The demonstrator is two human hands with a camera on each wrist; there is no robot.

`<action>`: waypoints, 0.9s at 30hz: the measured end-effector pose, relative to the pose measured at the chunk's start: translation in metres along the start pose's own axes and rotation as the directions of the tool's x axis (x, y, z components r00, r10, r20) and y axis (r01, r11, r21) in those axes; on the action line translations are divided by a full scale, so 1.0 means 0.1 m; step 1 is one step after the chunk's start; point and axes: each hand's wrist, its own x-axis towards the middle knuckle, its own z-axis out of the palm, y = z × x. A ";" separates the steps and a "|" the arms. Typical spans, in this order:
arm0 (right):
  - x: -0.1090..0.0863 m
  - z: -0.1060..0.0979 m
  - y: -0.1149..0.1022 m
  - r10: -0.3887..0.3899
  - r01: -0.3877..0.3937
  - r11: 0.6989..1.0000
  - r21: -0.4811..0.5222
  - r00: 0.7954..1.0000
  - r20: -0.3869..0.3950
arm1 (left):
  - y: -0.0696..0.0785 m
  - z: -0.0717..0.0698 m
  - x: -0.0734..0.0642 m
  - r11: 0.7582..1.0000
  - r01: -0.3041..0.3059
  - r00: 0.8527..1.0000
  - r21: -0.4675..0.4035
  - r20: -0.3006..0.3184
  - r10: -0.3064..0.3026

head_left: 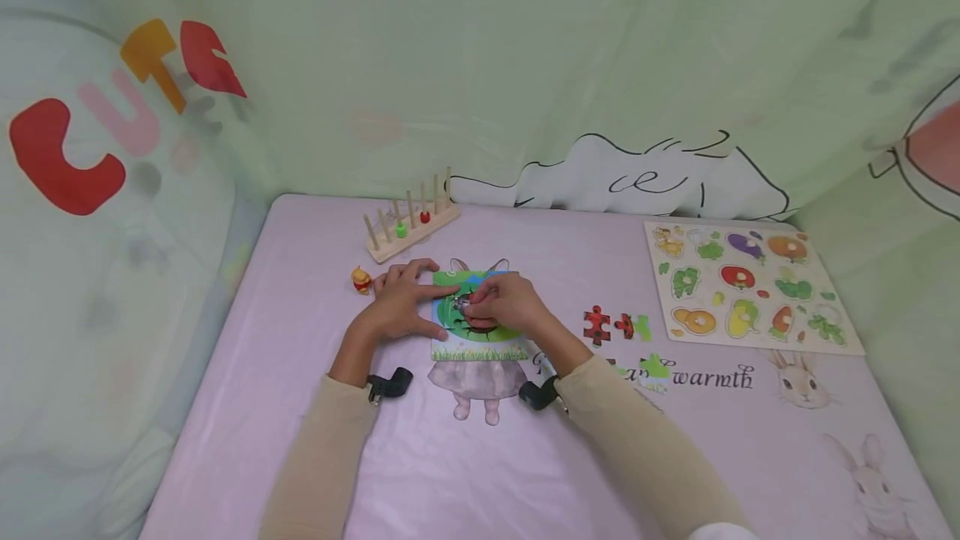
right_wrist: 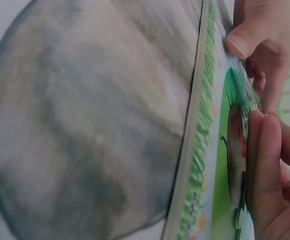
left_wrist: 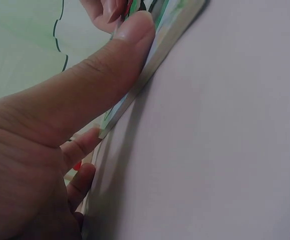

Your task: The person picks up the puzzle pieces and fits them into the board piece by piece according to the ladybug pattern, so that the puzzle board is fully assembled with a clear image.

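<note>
A jigsaw board (head_left: 480,352) with a ladybug picture and a grass border lies flat on the table. My left hand (head_left: 401,302) is spread at its left side, thumb and forefinger lying on the board; in the left wrist view the straight thumb (left_wrist: 104,65) presses along its edge. Over the ladybug, my right hand (head_left: 506,302) pinches a puzzle piece (head_left: 463,305) close to the board's surface, the fingers covering most of it. From the right wrist view, the right fingertips (right_wrist: 266,135) are right at the picture, facing the left thumb (right_wrist: 241,45).
Loose red puzzle pieces (head_left: 597,326) and green ones (head_left: 654,367) lie right of the board. Farther right is a vegetable peg board (head_left: 757,286). A wooden peg rack (head_left: 412,232) with beads stands behind the left hand, near a small yellow bear figure (head_left: 361,280).
</note>
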 end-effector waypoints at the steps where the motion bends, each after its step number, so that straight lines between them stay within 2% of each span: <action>1: 0.01 0.01 0.00 -0.009 0.009 1.000 -0.007 1.000 -0.007 | 0.00 0.00 0.00 1.000 0.001 1.000 -0.003 -0.002 -0.001; 7: 0.06 0.08 0.01 -0.033 0.032 0.999 -0.032 0.999 -0.038 | -0.01 0.00 0.00 1.000 0.005 1.000 -0.003 -0.005 -0.005; 11: 0.08 0.10 -0.01 -0.037 0.028 0.994 -0.108 0.996 -0.082 | 0.00 0.00 0.00 1.000 0.010 1.000 -0.002 0.005 -0.010; 18: 0.09 0.13 -0.04 -0.071 0.029 0.965 -0.260 0.985 -0.156 | -0.01 0.00 0.00 1.000 -0.004 1.000 -0.003 0.007 0.004; 23: 0.09 0.13 -0.04 -0.075 0.025 0.957 -0.289 0.984 -0.162 | -0.02 0.01 0.01 1.000 -0.004 1.000 0.000 -0.003 0.004; 27: 0.10 0.06 -0.06 -0.067 0.004 0.941 -0.339 0.983 -0.174 | -0.01 0.01 0.01 1.000 0.001 1.000 -0.007 -0.009 -0.001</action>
